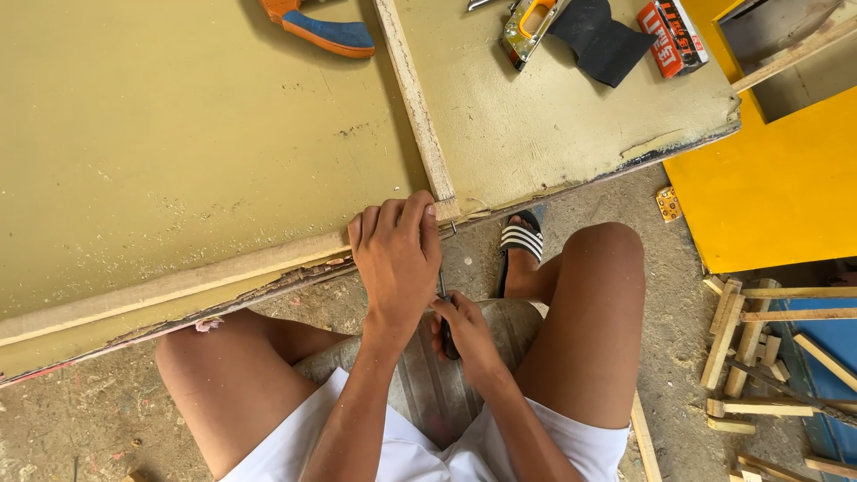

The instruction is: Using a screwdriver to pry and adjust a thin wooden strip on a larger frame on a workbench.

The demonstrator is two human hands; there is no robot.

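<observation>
- The left hand [395,259] rests on the near edge of the board [178,134], where the upright strip [415,98] meets the edge strip [170,287].
- The right hand [464,335] sits below that edge, just right of the left hand, gripping a small tool [443,299].
- At the board's far edge lie a shoe [326,29] left of the upright strip, and a staple gun [531,27], a sheet [598,40] and a small box [671,36] to its right.
- Wood offcuts [759,348] lie on the floor [661,295], right of the knees.

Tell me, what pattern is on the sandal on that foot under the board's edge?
Black with white stripes across the strap; the sandal shows in the head view, beside the knee.
</observation>
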